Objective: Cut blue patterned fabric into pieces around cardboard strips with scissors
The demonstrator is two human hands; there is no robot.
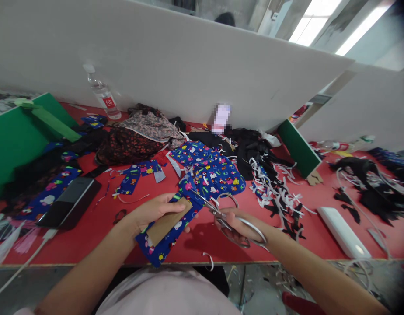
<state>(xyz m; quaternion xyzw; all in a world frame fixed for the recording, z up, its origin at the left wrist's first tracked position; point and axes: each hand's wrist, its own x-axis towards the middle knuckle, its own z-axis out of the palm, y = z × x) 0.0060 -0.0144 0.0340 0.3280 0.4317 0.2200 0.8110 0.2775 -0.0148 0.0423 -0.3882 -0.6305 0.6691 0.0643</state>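
Observation:
My left hand (159, 210) is closed on a piece of blue patterned fabric (158, 253), with a brown cardboard strip (165, 223) pressed flat on top under the thumb. Its fingers are partly hidden beneath the cloth. My right hand (236, 225) grips metal scissors (259, 234) by the handles. The blades point left and reach the upper right edge of the held fabric; whether they are parted is hard to see. Just beyond lies a larger pile of the same blue printed fabric (218, 173) on the red table (202, 245).
White and black scraps (277, 201) lie right of the pile. A black power bank (71, 203) with a white cable is at left, a white device (344, 232) at right. Dark floral cloth (133, 144), a water bottle (105, 96) and a lit phone (221, 119) stand along the partition. Green boards (300, 148) flank the space.

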